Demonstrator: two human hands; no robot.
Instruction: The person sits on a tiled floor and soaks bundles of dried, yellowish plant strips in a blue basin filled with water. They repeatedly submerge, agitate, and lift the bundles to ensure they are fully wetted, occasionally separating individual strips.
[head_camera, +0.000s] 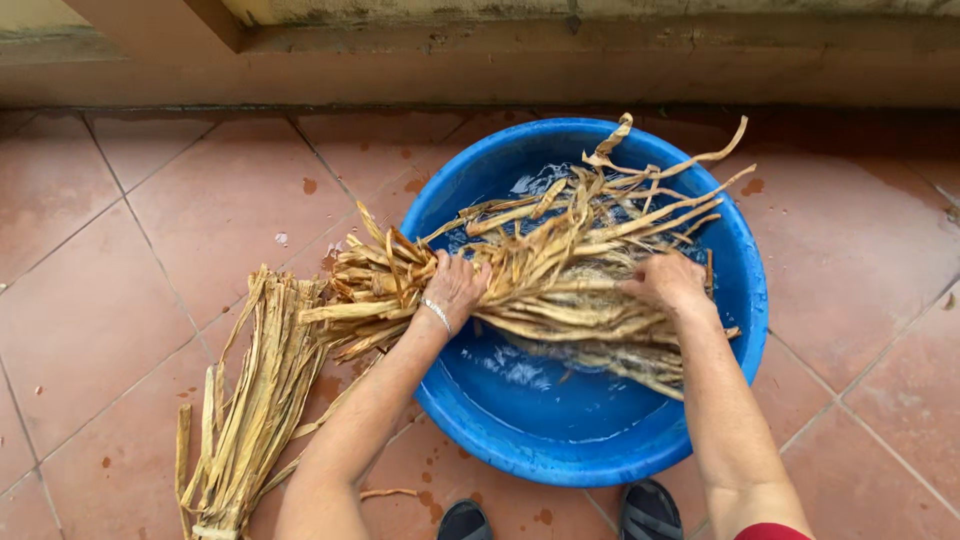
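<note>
A round blue basin (738, 260) with a little water stands on the tiled floor. Across its rim lies a bundle of dried yellow-brown leaf strips (545, 262), its left end hanging over the basin's left edge. My left hand (457, 284), with a thin bracelet on the wrist, grips the bundle near that left edge. My right hand (667, 281) grips the same bundle farther right, over the water, where wet strips trail down into the basin.
A second, dry bunch of leaf strips (252, 400) lies on the reddish floor tiles (120, 290) left of the basin. A low concrete wall (500, 60) runs along the back. Two dark sandal tips (650, 510) show at the bottom.
</note>
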